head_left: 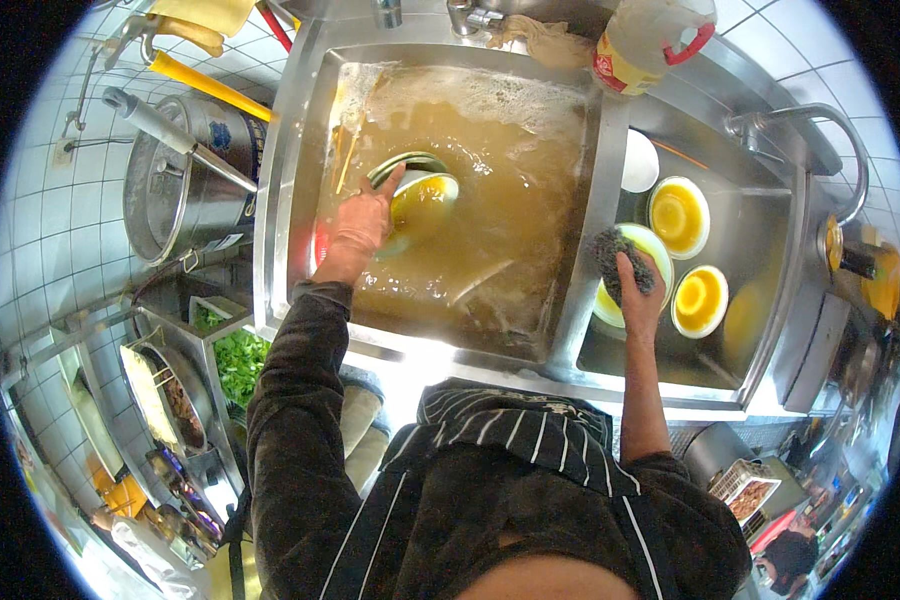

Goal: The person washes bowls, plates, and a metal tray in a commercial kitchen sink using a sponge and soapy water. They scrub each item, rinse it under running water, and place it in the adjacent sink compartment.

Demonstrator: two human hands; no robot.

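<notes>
Two hands show, a left hand [363,228] and a right hand [640,292], with one dark scouring pad [608,262] and two sink basins. The large basin [275,240] shows at least two bowls [427,197], the murky water hiding any further count; the smaller basin [660,370] has at least four bowls [679,218], partly covered by the right hand. Around them are two faucets [857,150], one plastic jug [650,48] and one large steel pot [175,170].

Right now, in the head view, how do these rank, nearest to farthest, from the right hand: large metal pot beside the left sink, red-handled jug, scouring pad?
1. Scouring pad: held in the right hand.
2. Red-handled jug: ahead, near the picture's top.
3. Large metal pot: left of the left sink.
</notes>
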